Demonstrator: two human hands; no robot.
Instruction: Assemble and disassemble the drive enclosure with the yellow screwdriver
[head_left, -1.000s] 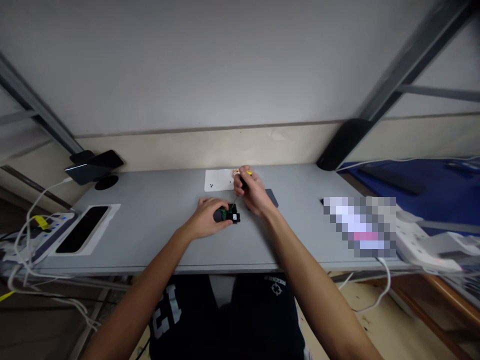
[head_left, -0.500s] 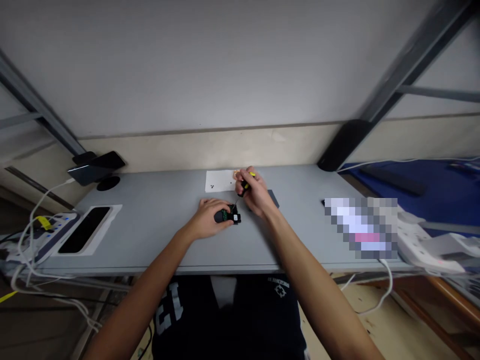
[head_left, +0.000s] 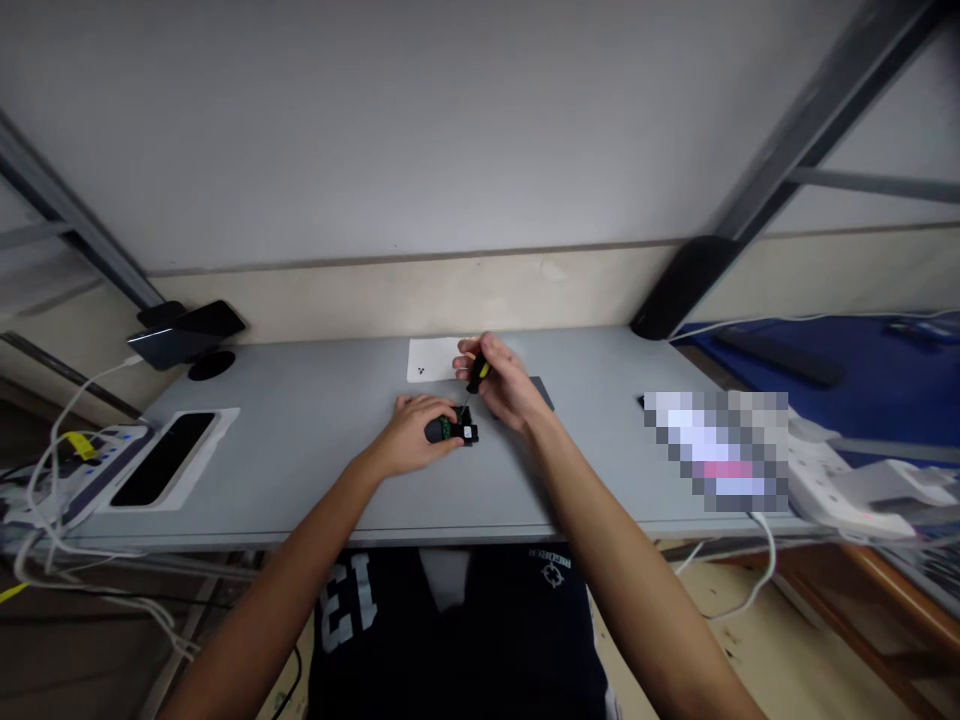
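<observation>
Through the head view, the only one I have, I see the left hand [head_left: 416, 436] curled round a small dark gadget [head_left: 466, 434] on the surface [head_left: 315, 450], its fingers and thumb spanning the body from either side. A green circuit board [head_left: 447, 428] shows between them. The right hand [head_left: 495, 378] pinches a black-and-yellow screwdriver [head_left: 478, 373] by the handle, thumb against finger, the other fingers loosely bent. The thin shaft slants down to the gadget; from up here I can't tell whether the tip is seated in anything.

My main worry is that tip. Because the shaft leans, I judge that pushing or turning could make it skate off and scratch the board, or jab the left hand's fingers right beside it. The gadget is small and held mostly from one end, so a hard twist could swing its free end round. The pinch looks light too; a slack hold could let the handle roll.

Beyond, a white sheet of paper [head_left: 431, 350] carries tiny black specks [head_left: 421, 371], perhaps screws. A nudge to the paper from the nearby right hand could scatter them. A flat grey piece [head_left: 543, 393] lies just past the right wrist, where it could be knocked.
</observation>
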